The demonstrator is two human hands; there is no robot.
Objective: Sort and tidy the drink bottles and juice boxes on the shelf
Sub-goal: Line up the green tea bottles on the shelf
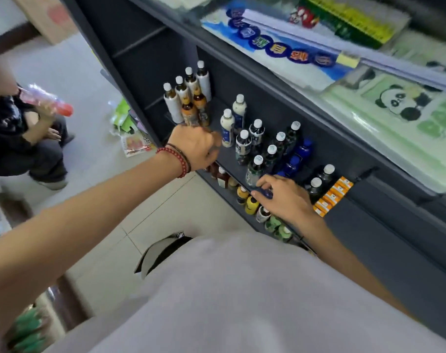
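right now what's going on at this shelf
A person is tidying drinks on the shelf. The left hand reaches to the foot of the brown bottles; whether it grips one is hidden. The right hand pinches a blue bottle at the front edge. White bottles and dark bottles stand between them, and juice boxes sit at the right end.

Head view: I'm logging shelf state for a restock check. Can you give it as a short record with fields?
left hand: at the base of the amber bottles; grip hidden
right hand: fingers curled on a blue bottle at the shelf front
white bottles: two, upright
dark white-capped bottles: clustered upright
orange juice boxes: row at right end
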